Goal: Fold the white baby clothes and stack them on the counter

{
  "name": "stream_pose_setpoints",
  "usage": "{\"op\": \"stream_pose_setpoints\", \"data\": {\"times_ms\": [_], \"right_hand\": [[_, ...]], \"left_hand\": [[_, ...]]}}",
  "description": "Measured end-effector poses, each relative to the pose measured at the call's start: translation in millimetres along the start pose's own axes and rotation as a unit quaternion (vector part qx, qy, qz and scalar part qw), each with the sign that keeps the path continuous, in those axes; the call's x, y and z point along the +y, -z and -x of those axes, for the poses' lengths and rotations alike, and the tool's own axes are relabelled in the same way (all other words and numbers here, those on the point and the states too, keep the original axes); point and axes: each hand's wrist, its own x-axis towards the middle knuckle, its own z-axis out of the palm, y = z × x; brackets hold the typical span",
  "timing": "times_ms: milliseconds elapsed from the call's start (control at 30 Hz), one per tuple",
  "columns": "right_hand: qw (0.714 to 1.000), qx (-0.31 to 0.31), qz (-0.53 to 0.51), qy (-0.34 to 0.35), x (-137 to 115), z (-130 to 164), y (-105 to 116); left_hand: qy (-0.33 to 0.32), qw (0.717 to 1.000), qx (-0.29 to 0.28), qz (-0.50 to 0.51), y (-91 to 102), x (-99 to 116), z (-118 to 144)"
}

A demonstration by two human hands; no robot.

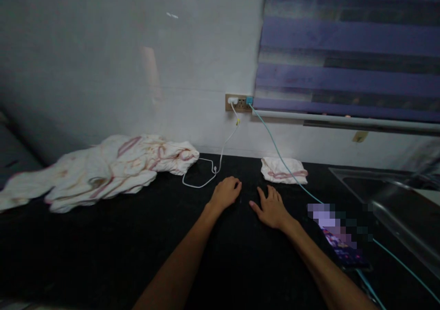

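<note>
My left hand (pixel 227 193) is low over the black countertop (pixel 113 250), its fingers loosely bent and a small gap showing at the thumb. Nothing shows in it. To its right, my right hand (pixel 273 209) lies with fingers spread and thumb out, also holding nothing. Just beyond the right fingertips is a folded white cloth (pixel 283 170) with a reddish stripe. A white cable (pixel 201 186) loops on the counter to the left of my left hand. Farther left lies a large crumpled white cloth (pixel 113 168) with pinkish stripes and brownish stains.
A lit phone (pixel 343 248), partly pixelated, lies beside my right forearm. A teal cable (pixel 275 142) runs from the wall socket (pixel 241 103) across the folded cloth. At right is a metal sink (pixel 388 209). A purple striped blind (pixel 343 39) hangs above.
</note>
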Motion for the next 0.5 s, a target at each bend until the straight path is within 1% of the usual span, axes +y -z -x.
{"op": "stream_pose_setpoints", "data": {"times_ms": [100,167,267,367,433,500], "right_hand": [[1.0,-0.012,0.009,0.002,1,-2,-2],[1.0,-0.008,0.017,-0.002,2,-2,-5],[1.0,0.013,0.024,-0.014,2,-2,-7],[1.0,0.024,0.014,-0.012,0,0,-6],[1.0,0.026,0.005,-0.012,-2,0,-4],[0.999,0.03,-0.004,-0.016,-3,0,-2]], "left_hand": [[0.048,0.997,0.058,0.021,13.9,-13,-4],[0.087,0.989,0.113,0.028,23.1,-29,-7],[0.146,0.965,0.214,0.028,40.3,-67,-6],[0.198,0.928,0.313,0.029,57.5,-109,-3],[0.204,0.91,0.358,0.037,63.6,-131,-5],[0.167,0.91,0.377,0.054,64.2,-146,-12]]}}
